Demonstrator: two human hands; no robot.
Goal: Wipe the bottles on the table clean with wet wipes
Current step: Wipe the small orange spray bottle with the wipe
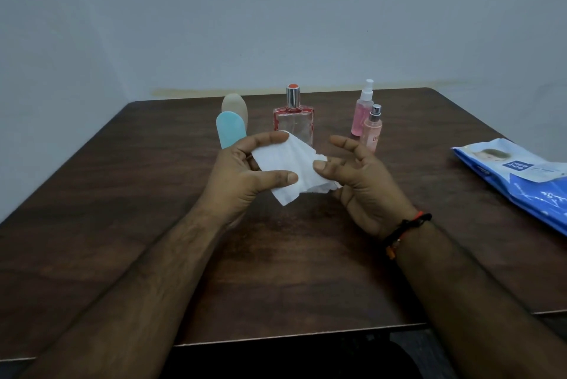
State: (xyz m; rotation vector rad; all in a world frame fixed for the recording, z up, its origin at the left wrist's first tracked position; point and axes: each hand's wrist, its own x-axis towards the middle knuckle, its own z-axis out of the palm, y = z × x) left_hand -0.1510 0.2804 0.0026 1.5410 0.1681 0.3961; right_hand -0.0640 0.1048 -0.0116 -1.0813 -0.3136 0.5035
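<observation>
Both hands hold a white wet wipe (291, 167) above the middle of the brown table (122, 182). My left hand (242, 173) pinches its left side between thumb and fingers. My right hand (362, 182) grips its right edge with curled fingers. Behind the hands stand several bottles: a light blue one (230, 130), a beige one (235, 105) behind it, a square clear perfume bottle with red trim (294, 120), a tall pink spray bottle (363, 111) and a shorter peach spray bottle (373, 128). The hands hide the lower parts of some bottles.
A blue and white wet wipe pack (521, 179) lies flat at the table's right edge. A plain wall (276, 16) rises right behind the table. The table's near edge runs below my forearms.
</observation>
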